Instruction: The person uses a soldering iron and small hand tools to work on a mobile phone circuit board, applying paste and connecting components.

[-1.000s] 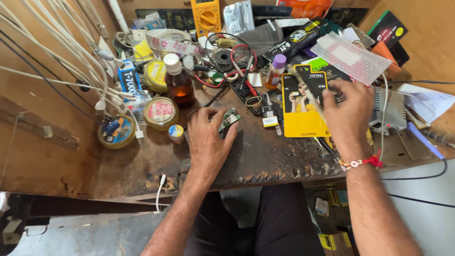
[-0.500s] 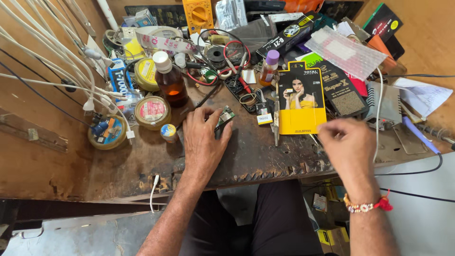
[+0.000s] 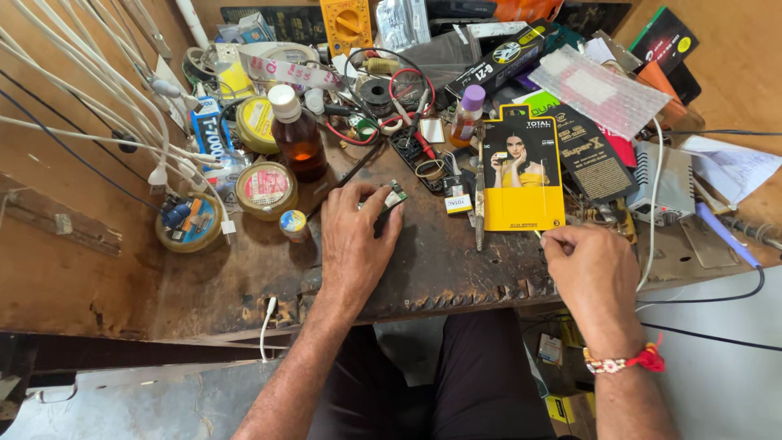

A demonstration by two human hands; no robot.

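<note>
circuit board: small green board (image 3: 394, 198) on the dark worn workbench (image 3: 456, 261), mid-bench, mostly covered by left-hand fingers
left hand (image 3: 354, 236): palm down, fingers curled over the board, pinning it to the bench
right hand (image 3: 590, 265): at front right edge of bench, thumb and forefinger pinched on a thin pale sliver (image 3: 541, 237); too small to tell what it is
right wrist: red-and-white thread band (image 3: 627, 361)
yellow package (image 3: 521, 175): flat, picture of a person on it, just beyond right hand, well right of the board
metal blade tool (image 3: 479, 208): lies along left edge of yellow package
brown bottle (image 3: 295, 134): upright, white cap, behind left hand
round tins: one with red-white lid (image 3: 265, 189) left of the hand; one holding small parts (image 3: 189, 222) farther left
small round pot (image 3: 292, 222): near left thumb side
white cables (image 3: 98, 106): bundle hanging across left side
yellow multimeter (image 3: 346, 24): back of bench
bubble wrap (image 3: 599, 88): back right, over clutter
legs: dark trousers (image 3: 456, 383) under bench edge
</note>
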